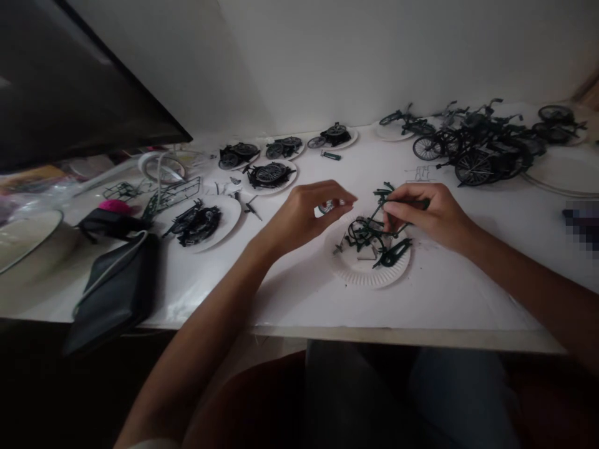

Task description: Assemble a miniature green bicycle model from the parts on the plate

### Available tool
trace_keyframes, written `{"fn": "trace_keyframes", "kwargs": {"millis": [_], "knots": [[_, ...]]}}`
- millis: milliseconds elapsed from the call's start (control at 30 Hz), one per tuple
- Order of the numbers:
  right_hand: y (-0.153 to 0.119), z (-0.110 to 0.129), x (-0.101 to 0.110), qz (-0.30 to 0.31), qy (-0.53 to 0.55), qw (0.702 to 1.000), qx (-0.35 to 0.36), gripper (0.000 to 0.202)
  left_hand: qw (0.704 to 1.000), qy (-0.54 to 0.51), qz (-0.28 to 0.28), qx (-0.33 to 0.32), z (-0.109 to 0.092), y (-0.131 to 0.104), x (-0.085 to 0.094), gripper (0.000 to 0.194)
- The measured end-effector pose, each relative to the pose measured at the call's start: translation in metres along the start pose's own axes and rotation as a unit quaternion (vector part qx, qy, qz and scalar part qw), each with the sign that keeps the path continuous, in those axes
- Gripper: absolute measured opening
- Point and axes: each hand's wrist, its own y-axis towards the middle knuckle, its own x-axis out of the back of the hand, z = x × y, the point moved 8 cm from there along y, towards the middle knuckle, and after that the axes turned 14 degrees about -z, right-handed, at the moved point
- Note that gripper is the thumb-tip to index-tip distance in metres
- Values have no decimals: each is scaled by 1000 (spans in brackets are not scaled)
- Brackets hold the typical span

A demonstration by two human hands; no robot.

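Note:
My right hand (428, 212) pinches a dark green model bicycle frame (373, 212) between thumb and fingers, just above a white paper plate (358, 272). Part of the frame is hidden behind the fingers. To its left, my left hand (318, 209) is curled with thumb and fingertips nearly together; anything small in that pinch is too blurred to make out. A small spoked wheel (324, 208) shows partly behind the left hand. On the plate lie more green bicycle parts, including a dark green piece (394, 254) at the right and a pale thin rod (367, 258).
Finished-looking model bicycles (486, 149) crowd the back right. Several plates of dark bicycle parts (269, 174) stand at the back and left. Green sprue frames (173, 194), a black pouch (122, 274) and a bowl (32, 243) sit left. A monitor (84, 81) overhangs the left corner.

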Motion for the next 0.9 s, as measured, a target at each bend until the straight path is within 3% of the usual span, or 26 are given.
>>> {"fn": "trace_keyframes", "kwargs": {"millis": [100, 233, 433, 567, 733, 900], "knots": [[6, -9, 13, -72, 7, 997, -21, 21, 992, 88, 87, -31, 8, -5, -2, 18], [11, -18, 23, -117, 17, 993, -27, 58, 985, 106, 131, -35, 7, -9, -7, 17], [11, -19, 25, -127, -22, 992, -9, 42, 976, 129, 139, -111, -16, -14, -32, 22], [11, -17, 27, -151, -26, 988, 9, 55, 969, 144, 149, -132, -21, -18, -48, 22], [11, -18, 27, -153, -43, 987, 11, 51, 969, 172, 125, -127, -15, -18, -47, 22], [11, -17, 28, -168, -40, 985, 10, 60, 968, 190, 122, -112, -9, -19, -47, 17]]}}
